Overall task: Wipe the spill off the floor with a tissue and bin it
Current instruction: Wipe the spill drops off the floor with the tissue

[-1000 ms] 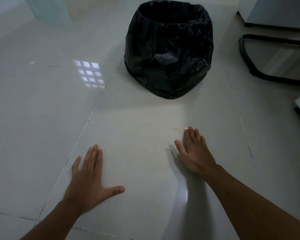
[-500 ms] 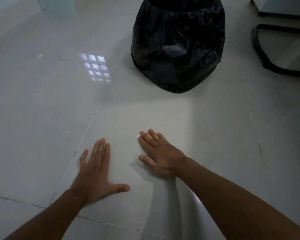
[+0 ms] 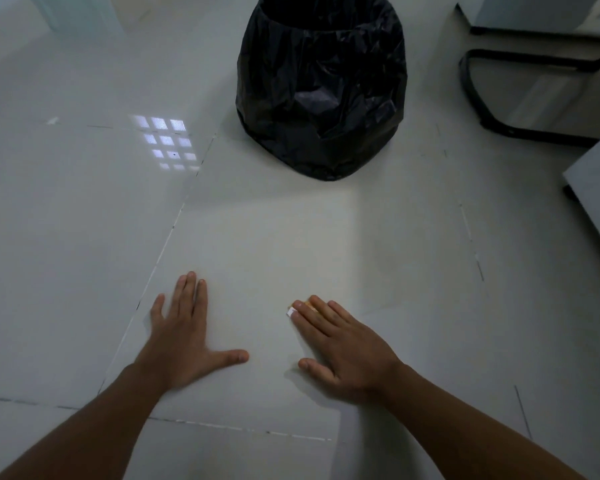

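Observation:
My right hand [image 3: 340, 348] lies flat on the pale tiled floor [image 3: 267, 244], pressing a tissue [image 3: 290, 311] under its fingers. Only a small white corner of the tissue and an orange-stained bit show past the fingertips. My left hand [image 3: 184, 334] rests flat on the floor to the left, fingers spread, holding nothing. A bin lined with a black bag [image 3: 321, 84] stands on the floor beyond both hands, its mouth open. No wet spill is plainly visible on the tile around the hands.
A black metal chair base [image 3: 520, 98] sits at the far right, with a grey cabinet [image 3: 541, 12] behind it. A grey furniture edge [image 3: 596, 188] juts in at the right. A window reflection [image 3: 167, 140] shines on the tiles to the left.
My right hand slid the tissue leftward and toward me across the tile, from near the faint orange mark to close beside my left hand. The left hand stayed planted.

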Demonstrator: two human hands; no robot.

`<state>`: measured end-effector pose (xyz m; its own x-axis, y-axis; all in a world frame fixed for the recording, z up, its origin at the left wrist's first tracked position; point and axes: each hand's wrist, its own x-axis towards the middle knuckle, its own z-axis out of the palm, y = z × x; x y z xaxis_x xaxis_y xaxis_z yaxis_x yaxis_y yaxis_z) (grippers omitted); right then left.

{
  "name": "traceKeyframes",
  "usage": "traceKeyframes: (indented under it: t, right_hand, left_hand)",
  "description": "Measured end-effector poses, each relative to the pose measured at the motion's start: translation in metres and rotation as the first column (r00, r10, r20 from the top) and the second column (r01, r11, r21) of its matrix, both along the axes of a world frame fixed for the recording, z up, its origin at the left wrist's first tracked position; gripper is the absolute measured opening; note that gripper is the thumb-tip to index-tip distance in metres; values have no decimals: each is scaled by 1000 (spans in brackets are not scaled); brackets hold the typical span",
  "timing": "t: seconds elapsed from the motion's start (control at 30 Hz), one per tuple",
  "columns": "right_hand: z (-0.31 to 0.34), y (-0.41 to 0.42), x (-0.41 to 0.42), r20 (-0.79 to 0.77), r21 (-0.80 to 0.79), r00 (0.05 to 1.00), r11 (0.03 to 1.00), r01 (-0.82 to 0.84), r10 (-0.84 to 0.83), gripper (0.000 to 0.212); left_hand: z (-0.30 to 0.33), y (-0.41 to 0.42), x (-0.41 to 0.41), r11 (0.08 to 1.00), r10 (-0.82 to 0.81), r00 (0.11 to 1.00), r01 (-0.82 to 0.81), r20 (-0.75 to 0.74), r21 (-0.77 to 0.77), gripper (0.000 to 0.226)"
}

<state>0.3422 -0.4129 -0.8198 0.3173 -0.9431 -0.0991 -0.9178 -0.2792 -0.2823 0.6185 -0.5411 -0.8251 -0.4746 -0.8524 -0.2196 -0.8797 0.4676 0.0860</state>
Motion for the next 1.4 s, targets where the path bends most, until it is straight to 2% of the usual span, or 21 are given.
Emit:
traceKeyframes:
  t: [0.17, 0.3, 0.5, 0.63, 0.73, 1.03, 1.17, 1.27, 1.4]
  right_hand:
    - [0, 21, -4, -8, -54, 995, 994, 97, -98, 68]
    - [-10, 25, 8, -28, 9, 997, 997, 73, -73, 76]
    - [-1, 10, 20, 50, 31, 998, 999, -26, 24, 82]
    - [6, -12, 28, 30, 91, 1000, 996, 1, -4, 86]
    - [2, -19, 26, -18, 73, 999, 997, 30, -29, 88]
    - [-5, 34, 0, -7, -45, 968, 967, 250, -251, 73]
    - [-2, 36, -31, -55, -10, 913, 915, 404, -404, 76]
    - [0, 37, -49, 16, 23, 839, 839, 543, -544, 81]
    - [-1, 49, -42, 44, -33, 851, 851, 525, -523, 80]
  left_hand:
    - [3, 1, -2, 1000, 12, 1000, -12, 1, 25, 150]
    - [5, 1, -4, 999, 20, 1000, -21, 15, 49, 151]
    - [6, 0, -5, 997, 24, 999, -25, 22, 73, 151]
    - [8, 0, -6, 996, 19, 999, -22, 40, 83, 151]
    - [9, 0, -6, 996, 18, 999, -22, 43, 86, 151]
    - [9, 0, -6, 995, 22, 1000, -24, 22, 95, 151]
    - [9, 0, -6, 996, 20, 999, -23, 33, 86, 150]
    - [7, 1, -5, 998, 19, 999, -21, 27, 66, 149]
    - [0, 1, -6, 1000, 28, 1000, -28, 14, 12, 149]
